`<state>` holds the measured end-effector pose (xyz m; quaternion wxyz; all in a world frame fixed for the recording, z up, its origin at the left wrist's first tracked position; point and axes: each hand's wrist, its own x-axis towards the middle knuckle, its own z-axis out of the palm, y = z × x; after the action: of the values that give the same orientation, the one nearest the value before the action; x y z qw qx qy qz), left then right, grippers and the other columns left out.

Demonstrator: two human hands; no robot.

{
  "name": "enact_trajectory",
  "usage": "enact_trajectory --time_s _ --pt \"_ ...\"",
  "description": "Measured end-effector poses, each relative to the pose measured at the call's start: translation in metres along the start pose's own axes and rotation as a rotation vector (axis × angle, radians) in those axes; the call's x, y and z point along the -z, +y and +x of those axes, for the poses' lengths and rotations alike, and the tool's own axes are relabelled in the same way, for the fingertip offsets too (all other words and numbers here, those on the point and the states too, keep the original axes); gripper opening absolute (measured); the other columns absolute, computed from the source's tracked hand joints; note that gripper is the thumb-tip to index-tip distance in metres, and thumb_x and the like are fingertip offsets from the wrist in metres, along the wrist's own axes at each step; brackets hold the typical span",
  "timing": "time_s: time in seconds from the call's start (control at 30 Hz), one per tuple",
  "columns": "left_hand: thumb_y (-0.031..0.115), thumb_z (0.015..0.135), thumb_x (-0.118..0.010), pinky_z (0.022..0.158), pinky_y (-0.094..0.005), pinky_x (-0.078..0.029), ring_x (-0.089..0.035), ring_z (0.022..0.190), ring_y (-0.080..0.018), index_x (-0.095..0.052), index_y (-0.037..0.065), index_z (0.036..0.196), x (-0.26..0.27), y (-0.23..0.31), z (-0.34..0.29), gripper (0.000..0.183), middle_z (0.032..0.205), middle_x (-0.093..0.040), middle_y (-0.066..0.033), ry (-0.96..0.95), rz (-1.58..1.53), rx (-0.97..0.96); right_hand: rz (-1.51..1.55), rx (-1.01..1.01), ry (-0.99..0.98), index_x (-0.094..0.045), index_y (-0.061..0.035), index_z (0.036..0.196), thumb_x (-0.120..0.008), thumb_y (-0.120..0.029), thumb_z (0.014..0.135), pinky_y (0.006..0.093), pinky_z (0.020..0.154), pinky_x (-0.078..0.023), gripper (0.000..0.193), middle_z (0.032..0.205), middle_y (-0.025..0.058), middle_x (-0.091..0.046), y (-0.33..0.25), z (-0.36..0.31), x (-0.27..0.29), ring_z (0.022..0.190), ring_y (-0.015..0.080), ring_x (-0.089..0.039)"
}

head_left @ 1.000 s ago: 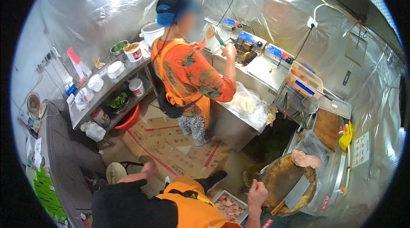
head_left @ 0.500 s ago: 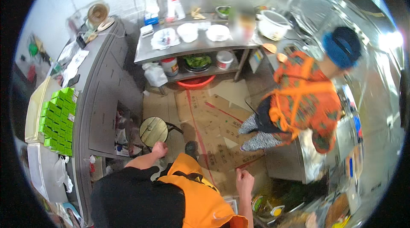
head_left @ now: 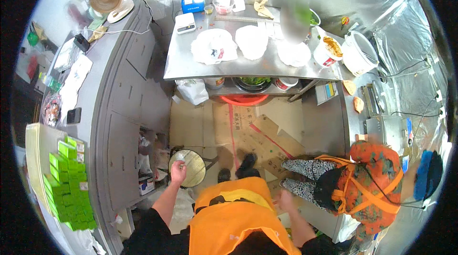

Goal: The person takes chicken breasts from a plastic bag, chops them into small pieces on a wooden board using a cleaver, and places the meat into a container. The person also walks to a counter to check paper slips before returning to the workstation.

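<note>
My left hand (head_left: 178, 173) hangs in front of me, above the near edge of a round stool (head_left: 193, 169) with a worn wooden top. Its fingers are curled closed, and a small pale patch shows at the fingertips, too small to name. My right hand (head_left: 286, 201) is low beside my orange apron (head_left: 238, 217), close to a co-worker's patterned trouser leg (head_left: 300, 190). Motion smears its fingers, so their shape does not show. Ahead stands a steel table (head_left: 186, 71) with several white bag-covered containers, one of them a bag-covered bowl (head_left: 214, 46).
A co-worker in an orange top (head_left: 372, 178) bends over the right counter. Grey cabinets (head_left: 121, 126) line the left, with stacked green boxes (head_left: 69, 188) nearby. Flattened cardboard (head_left: 238, 126) covers the floor. A red basin (head_left: 243, 99) sits under the table, a white scale (head_left: 185, 23) on it.
My view has turned to face the steel table, which now looks nearer. My arms have swung lower beside the apron, and the co-worker now appears lower at the right.
</note>
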<state>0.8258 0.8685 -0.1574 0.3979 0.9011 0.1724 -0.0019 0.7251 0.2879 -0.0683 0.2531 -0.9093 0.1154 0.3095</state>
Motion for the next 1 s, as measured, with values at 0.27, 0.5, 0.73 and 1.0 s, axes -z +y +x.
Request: enact_trajectory --time_s 0.27,0.5,0.73,1.0 --pt "0.023 0.088 -0.067 0.077 -0.0419 -0.053 -0.066 0.079 -0.0314 -0.068 -0.002 0.088 0.002 -0.041 0.021 0.025 0.085 -0.068 -0.0212 0.242 0.006 0.474 -0.224 0.628 0.428 -0.060 -0.0038 0.113 -0.066 -0.011 0.089 0.0524 0.081 -0.054 0.025 0.105 0.0211 -0.064 -0.310 0.272 0.245 0.095 0.0449 -0.064" --pt "0.014 0.088 -0.067 0.079 -0.0425 -0.054 -0.070 0.083 -0.0321 -0.071 -0.002 0.102 -0.004 0.043 0.016 0.022 0.092 -0.071 -0.0201 0.176 -0.024 0.862 -0.679 0.994 0.551 -0.051 -0.0140 0.147 -0.068 -0.004 0.083 0.0580 0.107 -0.040 0.068 0.149 0.0232 -0.043 -0.513 0.435 0.304 0.133 0.0442 -0.044" --pt "0.018 0.085 -0.069 0.080 -0.0440 -0.054 -0.069 0.086 -0.0347 -0.072 0.000 0.102 -0.037 0.074 0.119 0.025 0.093 -0.071 -0.0202 0.315 -0.126 0.566 -0.771 1.128 0.183 -0.063 -0.0097 0.135 -0.072 -0.022 0.088 0.0633 0.110 -0.038 0.049 0.156 0.0245 -0.038 -0.587 0.465 0.290 0.143 0.0431 -0.039" --pt "0.011 0.090 -0.063 0.069 -0.0411 -0.055 -0.067 0.069 -0.0251 -0.073 -0.003 0.102 -0.015 0.014 0.242 0.021 0.078 -0.070 -0.0182 0.138 -0.400 0.988 -0.046 0.870 0.192 -0.064 -0.0038 0.127 -0.073 -0.022 0.089 0.0456 0.097 -0.052 0.043 0.120 0.0209 -0.069 -0.815 0.679 0.363 0.117 0.0375 -0.063"
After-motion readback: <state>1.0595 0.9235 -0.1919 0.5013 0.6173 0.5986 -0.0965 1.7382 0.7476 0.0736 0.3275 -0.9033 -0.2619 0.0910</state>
